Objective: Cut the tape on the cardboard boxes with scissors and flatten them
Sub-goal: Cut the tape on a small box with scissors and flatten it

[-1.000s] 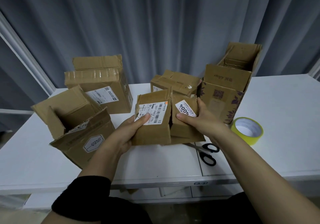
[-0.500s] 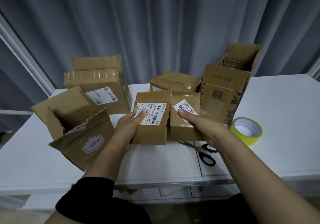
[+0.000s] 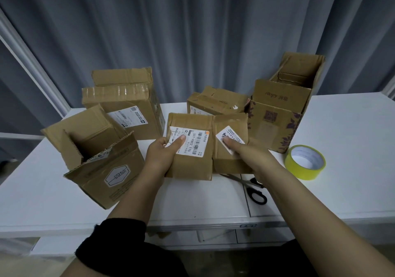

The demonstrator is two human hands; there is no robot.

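The white worktop is crowded across the middle of the frame, so the main hazard is knocking things over. The tall open box at right stands just behind the right hand, and a careless swing of that arm could topple it. At upper left, the taped box has tape across its top that looks uncut. The open box at left sits tilted and may tip if nudged.

At centre, the small labelled box is held above the worktop, partly folded along a middle crease. The left hand grips its left half and the right hand its right half, with fingers clamped on the labels. Uneven pressure may tear a panel rather than fold it.

The yellow tape roll sits at right. The scissors lie beneath the right forearm with their blades partly hidden, so a box set down blind could land on them.
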